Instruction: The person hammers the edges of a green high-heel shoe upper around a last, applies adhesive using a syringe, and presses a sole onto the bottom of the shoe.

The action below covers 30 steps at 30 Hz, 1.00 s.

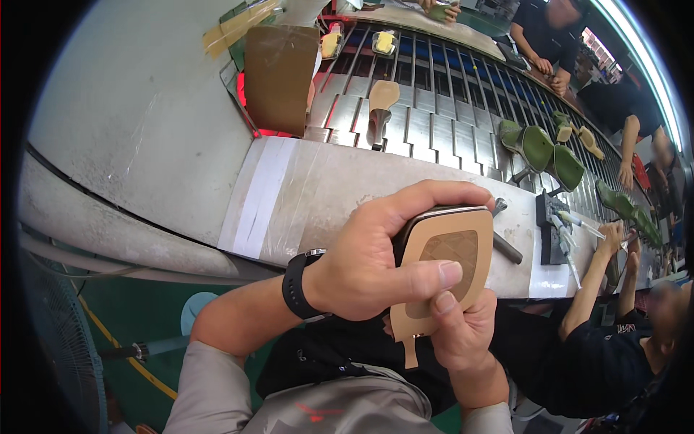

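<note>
Both hands hold a shoe in front of my body, its tan sole turned up toward me. A darker textured patch covers the middle of the sole, and a narrow tan strip hangs below it. My left hand wraps round the shoe's dark side, fingers over the far edge and thumb pressed on the patch. On the near right side, my right hand grips the sole with its thumb close to the left thumb; its other fingers are mostly hidden behind. Just beyond the shoe, a hammer lies on the worn bench.
Past the bench runs a slatted metal conveyor bearing a tan-soled heeled shoe and green shoes. A dark holder with thin tools stands at right, near a co-worker's arm. At left are a machine housing and a fan.
</note>
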### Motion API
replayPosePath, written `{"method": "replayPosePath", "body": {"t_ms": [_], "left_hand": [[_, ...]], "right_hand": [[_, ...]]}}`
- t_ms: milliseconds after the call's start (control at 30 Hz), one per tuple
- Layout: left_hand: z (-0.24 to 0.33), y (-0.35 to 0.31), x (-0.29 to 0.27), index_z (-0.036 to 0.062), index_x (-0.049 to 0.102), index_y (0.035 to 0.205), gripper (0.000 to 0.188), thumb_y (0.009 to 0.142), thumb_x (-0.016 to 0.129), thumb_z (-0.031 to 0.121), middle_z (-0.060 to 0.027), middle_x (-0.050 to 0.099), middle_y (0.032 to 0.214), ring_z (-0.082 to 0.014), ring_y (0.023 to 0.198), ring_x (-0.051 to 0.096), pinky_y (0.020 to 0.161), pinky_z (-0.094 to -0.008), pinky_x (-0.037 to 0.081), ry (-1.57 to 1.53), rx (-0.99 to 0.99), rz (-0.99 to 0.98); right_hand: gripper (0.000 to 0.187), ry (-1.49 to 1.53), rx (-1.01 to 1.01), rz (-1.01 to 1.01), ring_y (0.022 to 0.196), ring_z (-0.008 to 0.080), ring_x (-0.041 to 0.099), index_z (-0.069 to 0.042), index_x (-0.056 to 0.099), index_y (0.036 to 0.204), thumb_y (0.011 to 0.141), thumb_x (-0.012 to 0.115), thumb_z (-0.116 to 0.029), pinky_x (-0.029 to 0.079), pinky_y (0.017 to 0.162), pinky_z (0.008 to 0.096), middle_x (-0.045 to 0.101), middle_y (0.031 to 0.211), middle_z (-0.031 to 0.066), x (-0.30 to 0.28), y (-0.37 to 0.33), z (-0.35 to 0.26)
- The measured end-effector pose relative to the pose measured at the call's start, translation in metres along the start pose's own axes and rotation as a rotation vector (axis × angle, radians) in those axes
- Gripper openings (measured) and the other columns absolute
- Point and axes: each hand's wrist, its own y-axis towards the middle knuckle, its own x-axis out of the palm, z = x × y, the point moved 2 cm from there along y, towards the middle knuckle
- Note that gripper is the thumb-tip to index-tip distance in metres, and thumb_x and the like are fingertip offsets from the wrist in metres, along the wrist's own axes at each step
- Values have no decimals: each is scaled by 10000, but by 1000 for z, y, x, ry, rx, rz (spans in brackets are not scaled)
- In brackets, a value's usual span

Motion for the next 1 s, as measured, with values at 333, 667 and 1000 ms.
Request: {"method": "replayPosePath", "body": {"t_ms": [333, 667, 1000], "left_hand": [[-7, 4, -3, -78, 438, 1562, 644, 1166, 388, 428, -235, 546, 1558, -286, 1458, 524, 1232, -420, 399, -60, 42, -56], [-15, 39, -28, -45, 483, 1569, 635, 1156, 466, 436, -126, 654, 1454, -162, 1337, 603, 1155, -327, 448, 100, 146, -92], [-13, 39, -40, -49, 283, 1664, 816, 1024, 718, 210, -167, 496, 1610, -222, 1465, 501, 1226, -376, 385, 162, 93, -215]], "right_hand": [[316, -5, -8, 68, 835, 193, 756, 116, 679, 1203, 1125, 554, -164, 623, 725, 311, 776, 972, 165, 1, 3, -12], [525, 48, 155, 125, 676, 353, 781, 154, 558, 1267, 1102, 540, -344, 655, 478, 374, 737, 890, 261, -35, 34, -19], [485, 50, 150, 139, 604, 326, 759, 147, 574, 1258, 1097, 545, -310, 652, 478, 368, 736, 842, 236, -39, 45, -23]]}}
